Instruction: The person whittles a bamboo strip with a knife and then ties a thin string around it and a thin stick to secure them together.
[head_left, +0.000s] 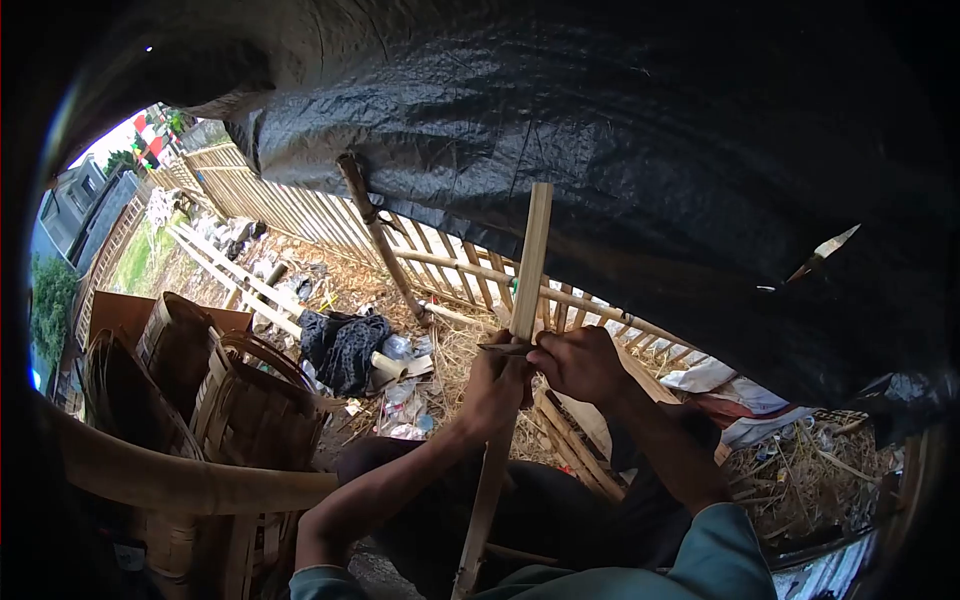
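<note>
A long pale bamboo strip point(531, 262) stands steeply tilted in front of me, its lower end running down between my legs. My left hand point(490, 392) is closed around it at about mid-length. Just above and to the right, my right hand point(582, 362) is closed on a knife, its fingers close against the strip. The dark, narrow knife blade point(508, 349) lies across the strip, its tip pointing left over my left hand. The knife's handle is hidden inside my right fist.
Woven bamboo baskets point(255, 415) stand at my left behind a thick bamboo pole point(190, 467). A black tarp point(600, 130) hangs low overhead. Beyond are a slatted bamboo fence point(290, 215), a black cloth heap point(345, 348) and litter. Split bamboo pieces point(572, 440) lie by my legs.
</note>
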